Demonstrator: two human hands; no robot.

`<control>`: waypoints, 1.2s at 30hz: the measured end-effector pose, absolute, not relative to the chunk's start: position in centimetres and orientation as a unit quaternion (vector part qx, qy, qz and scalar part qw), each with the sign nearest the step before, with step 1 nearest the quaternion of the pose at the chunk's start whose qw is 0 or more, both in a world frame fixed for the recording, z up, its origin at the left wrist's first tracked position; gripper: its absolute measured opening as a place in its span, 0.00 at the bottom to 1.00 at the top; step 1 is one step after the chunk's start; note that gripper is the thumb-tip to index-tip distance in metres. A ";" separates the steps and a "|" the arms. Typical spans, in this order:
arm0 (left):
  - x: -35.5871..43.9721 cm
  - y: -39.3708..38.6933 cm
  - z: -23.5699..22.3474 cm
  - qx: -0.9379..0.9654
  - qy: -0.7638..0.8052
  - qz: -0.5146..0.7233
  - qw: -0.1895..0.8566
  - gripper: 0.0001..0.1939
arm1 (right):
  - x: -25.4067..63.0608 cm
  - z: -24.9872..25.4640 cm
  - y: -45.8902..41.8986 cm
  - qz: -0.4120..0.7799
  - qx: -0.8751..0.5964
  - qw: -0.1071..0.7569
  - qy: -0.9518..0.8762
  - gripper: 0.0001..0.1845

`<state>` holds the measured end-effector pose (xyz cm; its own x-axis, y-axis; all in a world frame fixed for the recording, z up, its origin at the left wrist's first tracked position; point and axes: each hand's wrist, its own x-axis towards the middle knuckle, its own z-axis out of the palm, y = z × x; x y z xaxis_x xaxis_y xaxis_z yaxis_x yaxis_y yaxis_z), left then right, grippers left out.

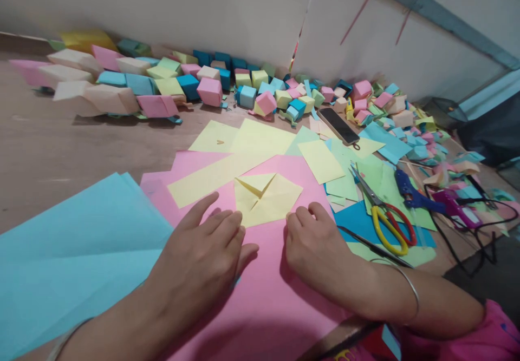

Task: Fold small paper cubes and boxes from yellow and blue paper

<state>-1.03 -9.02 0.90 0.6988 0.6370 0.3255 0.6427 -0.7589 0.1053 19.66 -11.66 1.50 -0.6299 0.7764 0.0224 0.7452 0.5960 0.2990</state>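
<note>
A small yellow paper square [268, 198] with a folded flap lies on a large pink sheet [264, 290] in front of me. My left hand [203, 253] rests flat with its fingers stretched out, the fingertips touching the yellow paper's left edge. My right hand [314, 242] sits at the paper's lower right corner, fingers curled and pressing down on the edge. Neither hand lifts the paper off the sheet.
Large blue sheets [73, 242] lie at the left. Yellow and green paper pieces spread behind. Scissors [385, 220] with yellow and red handles, a blue glue gun [410, 190] with cables and a phone [338, 125] lie at right. Several folded paper cubes [209, 90] line the wall.
</note>
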 end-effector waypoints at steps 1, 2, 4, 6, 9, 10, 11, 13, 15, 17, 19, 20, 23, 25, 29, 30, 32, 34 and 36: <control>-1.0 -9.0 0.9 -0.920 -0.348 -0.179 0.014 0.13 | 19.7 1.7 -11.5 0.148 0.436 0.048 0.887 0.08; -1.0 -9.0 0.9 -0.919 -0.348 -0.186 0.019 0.13 | 19.8 2.0 -11.2 0.158 0.452 0.042 0.877 0.08; -1.1 -9.0 0.9 -0.917 -0.350 -0.192 0.018 0.14 | 20.1 2.6 -10.7 0.186 0.500 0.039 0.845 0.08; -1.2 -8.8 1.0 -0.915 -0.355 -0.192 0.018 0.13 | 20.4 3.0 -10.3 0.218 0.536 0.050 0.814 0.12; -1.5 -8.4 0.8 -0.910 -0.371 -0.180 0.031 0.13 | 20.7 3.1 -10.2 0.227 0.527 0.071 0.816 0.26; -1.7 -8.3 0.7 -0.910 -0.375 -0.174 0.037 0.13 | 20.8 2.9 -10.3 0.220 0.517 0.071 0.825 0.28; -1.8 -8.1 0.6 -0.911 -0.375 -0.166 0.042 0.14 | 20.8 2.6 -10.3 0.210 0.508 0.064 0.833 0.29; -2.0 -7.7 0.5 -0.916 -0.367 -0.154 0.051 0.14 | 20.8 2.2 -10.3 0.194 0.499 0.033 0.844 0.23; -2.1 -7.5 0.6 -0.917 -0.362 -0.154 0.068 0.14 | 20.6 1.8 -10.2 0.184 0.491 -0.010 0.851 0.13; -2.0 -7.6 0.6 -0.909 -0.368 -0.175 0.090 0.13 | 20.5 1.8 -10.2 0.174 0.479 -0.050 0.859 0.14; -1.7 -8.1 0.7 -0.906 -0.371 -0.187 0.080 0.12 | 20.3 2.0 -10.3 0.153 0.459 -0.083 0.871 0.15; -1.5 -8.4 0.7 -0.909 -0.370 -0.183 0.057 0.11 | 20.3 2.1 -10.3 0.137 0.448 -0.097 0.878 0.16; -1.1 -9.3 0.4 -0.918 -0.366 -0.150 -0.033 0.11 | 20.2 2.3 -10.4 0.064 0.417 -0.134 0.897 0.15; -1.0 -9.6 0.3 -0.917 -0.368 -0.142 -0.053 0.11 | 20.4 2.3 -10.1 0.011 0.407 -0.159 0.899 0.13; -0.9 -10.1 0.1 -0.925 -0.356 -0.130 -0.009 0.09 | 21.0 2.0 -8.8 -0.085 0.391 -0.218 0.890 0.08; -1.0 -10.2 0.0 -0.927 -0.350 -0.132 0.011 0.09 | 21.1 1.8 -8.5 -0.102 0.390 -0.228 0.886 0.08; -1.0 -10.5 -0.3 -0.930 -0.333 -0.149 0.056 0.10 | 21.1 1.4 -8.0 -0.120 0.397 -0.245 0.876 0.07; -1.1 -10.7 -0.6 -0.930 -0.315 -0.165 0.092 0.12 | 20.9 0.9 -7.8 -0.117 0.416 -0.260 0.864 0.07; -1.2 -10.8 -0.8 -0.932 -0.306 -0.166 0.101 0.13 | 20.6 0.3 -7.7 -0.098 0.446 -0.276 0.846 0.07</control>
<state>-1.21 -10.82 -0.78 0.7582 0.5363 0.3708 0.6034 -0.7927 -0.0874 20.65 -7.73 0.31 -0.4502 0.8083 0.3794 0.7002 0.5832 -0.4118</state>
